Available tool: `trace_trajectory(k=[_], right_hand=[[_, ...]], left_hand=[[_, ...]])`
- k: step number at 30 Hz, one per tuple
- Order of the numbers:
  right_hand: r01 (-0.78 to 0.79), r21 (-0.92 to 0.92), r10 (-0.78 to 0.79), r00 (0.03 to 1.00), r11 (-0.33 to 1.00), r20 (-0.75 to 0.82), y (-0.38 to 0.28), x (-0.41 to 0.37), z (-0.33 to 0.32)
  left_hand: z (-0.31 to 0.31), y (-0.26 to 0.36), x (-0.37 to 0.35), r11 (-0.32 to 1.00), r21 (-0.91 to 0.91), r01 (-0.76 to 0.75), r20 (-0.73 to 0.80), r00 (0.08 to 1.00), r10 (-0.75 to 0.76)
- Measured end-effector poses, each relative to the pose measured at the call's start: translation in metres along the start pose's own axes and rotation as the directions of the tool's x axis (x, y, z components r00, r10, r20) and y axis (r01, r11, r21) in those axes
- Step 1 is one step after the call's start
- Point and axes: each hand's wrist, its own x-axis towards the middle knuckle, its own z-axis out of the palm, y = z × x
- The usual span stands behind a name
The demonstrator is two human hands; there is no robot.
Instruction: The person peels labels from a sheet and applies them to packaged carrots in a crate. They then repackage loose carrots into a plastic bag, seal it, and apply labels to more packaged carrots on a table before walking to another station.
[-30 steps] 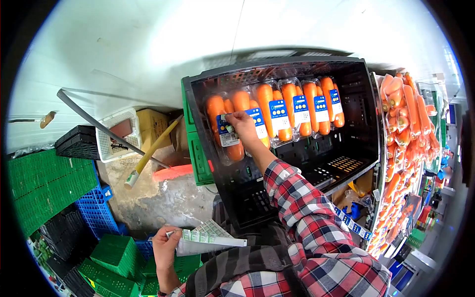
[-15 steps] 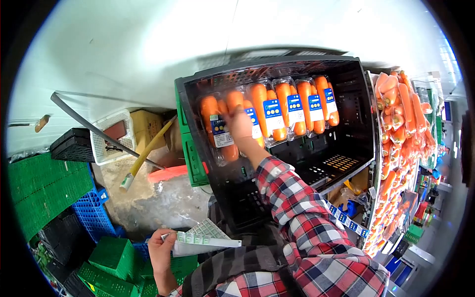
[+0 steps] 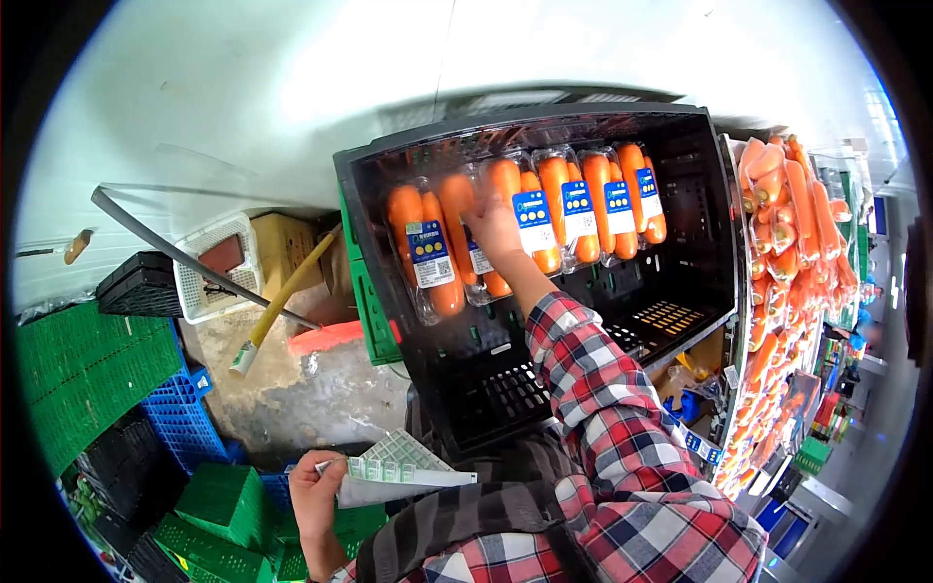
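My left hand (image 3: 317, 494) pinches a sheet of stickers (image 3: 403, 470), white with rows of small green-and-white labels, low in the view. My right hand (image 3: 498, 231) reaches into a black crate (image 3: 505, 389). Its bunched fingertips touch the second pack of carrots (image 3: 457, 199) from the left; what they hold, if anything, is hidden. Left of it lies another carrot pack (image 3: 446, 291) with a blue-and-white label and a small greenish sticker (image 3: 414, 228) above. Several more clear packs stand in the row to the right, all with blue-and-white labels.
Many bagged carrots (image 3: 777, 291) are piled on the right. Green crates (image 3: 219, 510), a blue pallet (image 3: 185, 413) and a white basket (image 3: 190, 277) stand on the left. A yellow pole (image 3: 282, 301) leans near the black crate, and a pale wall rises behind.
My right hand has moved slightly right, from between the first two packs onto the second, uncovering the first pack's label. My left hand keeps the sticker sheet in place.
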Motion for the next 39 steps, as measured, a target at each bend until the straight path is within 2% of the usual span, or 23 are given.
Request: trace_trajectory(k=[2,4,5,6,8,10,14,15,18,19,22,23,26,27,29,30,31,32,33,34,36,38,39], right_hand=[[0.030,-0.242,-0.038,0.999,0.970,-0.029,-0.024,-0.007,-0.019],[-0.102,-0.385,0.048,0.988,0.917,-0.148,0.006,0.006,-0.024],[-0.078,-0.169,0.040,0.976,0.983,-0.213,0.029,0.010,-0.035],[-0.020,0.018,0.023,0.983,1.000,-0.182,0.038,0.018,-0.058],[-0.041,0.051,0.052,0.968,0.998,-0.244,0.061,0.028,-0.077],[-0.129,0.265,0.143,0.989,0.956,-0.037,0.048,0.027,-0.100],[-0.089,0.314,0.035,0.984,0.945,0.176,0.028,0.040,-0.108],[-0.098,0.239,0.035,0.966,0.966,0.255,0.035,0.049,-0.103],[0.123,0.198,-0.168,0.959,0.972,0.229,0.057,0.065,-0.073],[0.154,0.170,-0.194,0.948,0.973,0.253,0.060,0.069,-0.064],[0.287,-0.082,-0.264,0.940,0.954,0.214,0.043,0.067,-0.069],[0.369,-0.062,-0.356,0.921,0.927,0.159,0.032,0.060,-0.078],[0.305,-0.332,-0.314,0.949,0.893,0.029,0.039,0.067,-0.094],[0.256,-0.295,-0.283,0.958,0.920,-0.051,0.040,0.064,-0.098],[0.305,-0.119,-0.284,0.945,0.945,0.163,0.024,0.041,-0.108],[0.312,-0.030,-0.294,0.918,0.950,0.266,0.011,0.021,-0.115],[0.340,0.312,-0.438,0.834,0.887,0.335,-0.003,-0.009,-0.121],[0.345,0.388,-0.509,0.704,0.855,0.496,-0.029,-0.041,-0.137],[0.085,0.467,-0.443,0.501,0.880,0.744,-0.056,-0.067,-0.154],[0.179,0.634,-0.646,0.391,0.752,0.656,-0.068,-0.091,-0.160],[-0.074,0.611,-0.595,0.161,0.788,0.787,-0.086,-0.123,-0.182],[0.101,0.479,-0.490,0.180,0.872,0.853,-0.086,-0.129,-0.185],[-0.001,0.488,-0.466,0.293,0.873,0.835,-0.080,-0.135,-0.185]], left_hand=[[0.004,0.003,0.000,1.000,0.013,-0.002,-0.012,1.000,0.002],[0.006,0.006,-0.001,1.000,0.013,-0.003,-0.014,1.000,0.004],[0.005,0.007,-0.003,1.000,0.010,0.000,-0.012,1.000,0.000],[0.005,0.009,-0.003,1.000,0.004,0.003,-0.011,1.000,-0.003],[0.011,0.018,-0.010,1.000,-0.007,-0.018,-0.001,1.000,0.018],[0.019,0.032,-0.022,0.999,0.022,-0.050,0.001,0.999,0.050],[0.051,0.057,-0.042,0.991,0.080,-0.108,-0.051,0.992,0.112],[0.058,0.058,-0.045,0.990,0.075,-0.115,-0.049,0.992,0.119],[0.075,0.058,-0.051,0.994,0.030,-0.103,-0.073,0.992,0.105],[0.079,0.059,-0.053,0.994,0.023,-0.107,-0.079,0.991,0.109],[0.085,0.059,-0.060,0.988,0.023,-0.155,-0.081,0.984,0.157],[0.088,0.063,-0.064,0.989,0.026,-0.148,-0.078,0.986,0.150],[0.100,0.077,-0.071,0.987,0.048,-0.152,-0.085,0.984,0.156],[0.104,0.081,-0.072,0.984,0.061,-0.165,-0.082,0.982,0.170],[0.117,0.090,-0.071,0.981,0.111,-0.157,-0.101,0.981,0.168],[0.124,0.092,-0.067,0.971,0.167,-0.171,-0.083,0.979,0.187],[0.134,0.096,-0.062,0.969,0.187,-0.159,-0.069,0.982,0.174],[0.142,0.099,-0.058,0.967,0.207,-0.146,-0.057,0.985,0.161],[0.146,0.094,-0.053,0.952,0.234,-0.196,-0.029,0.978,0.208],[0.152,0.094,-0.048,0.950,0.237,-0.203,-0.027,0.976,0.215],[0.164,0.098,-0.042,0.945,0.244,-0.216,-0.022,0.973,0.228],[0.168,0.098,-0.041,0.924,0.275,-0.264,-0.012,0.960,0.278],[0.168,0.097,-0.040,0.918,0.292,-0.268,-0.004,0.959,0.282]])
